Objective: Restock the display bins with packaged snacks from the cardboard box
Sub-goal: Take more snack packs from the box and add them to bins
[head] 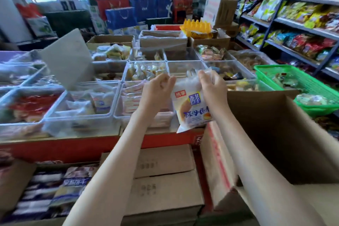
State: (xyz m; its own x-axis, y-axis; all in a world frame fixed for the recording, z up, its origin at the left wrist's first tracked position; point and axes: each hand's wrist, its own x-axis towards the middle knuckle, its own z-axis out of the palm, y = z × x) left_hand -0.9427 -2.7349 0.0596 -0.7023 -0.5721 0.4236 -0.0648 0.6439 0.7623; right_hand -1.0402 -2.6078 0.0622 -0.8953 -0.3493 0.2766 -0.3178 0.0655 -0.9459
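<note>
At the bottom of the frame we see two bare forearms rising from the lower edge and converging toward the middle, above stacked closed cartons (161, 185) at bottom centre. The open cardboard box (275, 134) fills the lower right, with the right forearm crossing its near flap. At the centre of the frame the right hand (211, 86) is raised with its wrist bent forward and its fingers curled down over the top edge of a white snack packet (190, 106), which hangs upright from that grip, in the air over the front edge of the display and just left of the box. The left hand (157, 90) is level with it, fingers curled into a loose fist against the packet's upper left corner; we cannot tell whether it actually pinches the wrapper, as the picture is blurred there. Beyond the hands, clear display bins (80, 115) spread across the left and centre, each holding wrapped snacks. A green basket (302, 79) sits at the right edge. Shelves (293, 24) of bagged goods fill the upper right, and gift bags (121, 16) stand at upper centre.
</note>
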